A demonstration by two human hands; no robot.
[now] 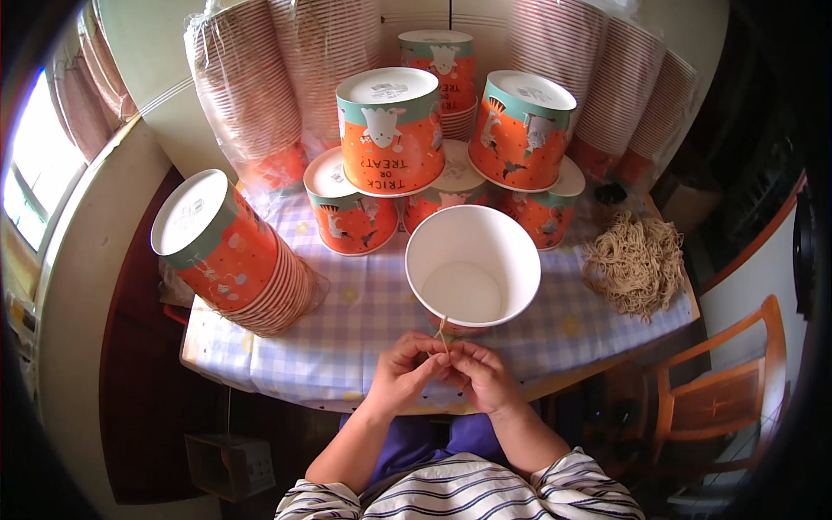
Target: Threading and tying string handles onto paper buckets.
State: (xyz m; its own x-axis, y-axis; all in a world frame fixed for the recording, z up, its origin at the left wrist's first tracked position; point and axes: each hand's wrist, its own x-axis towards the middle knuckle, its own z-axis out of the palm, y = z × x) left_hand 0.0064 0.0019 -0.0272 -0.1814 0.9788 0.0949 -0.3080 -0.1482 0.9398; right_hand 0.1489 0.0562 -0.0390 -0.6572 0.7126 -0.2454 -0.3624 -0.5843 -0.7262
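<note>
string (442, 332) at the near rim of the open bucket (472, 276) is pinched by both left hand (404, 371) and right hand (479, 374), seemingly mid-tying; next needs steady tension.

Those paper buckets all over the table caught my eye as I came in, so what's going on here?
A person seated at the checked tablecloth has both hands together at the near rim of an open white-lined bucket. The left hand and right hand pinch a thin tan string that runs up to that rim. A heap of similar strings lies to the right. Upside-down orange buckets are stacked behind, a nested stack lies on its side at left, and wrapped sleeves stand at the back.
</note>
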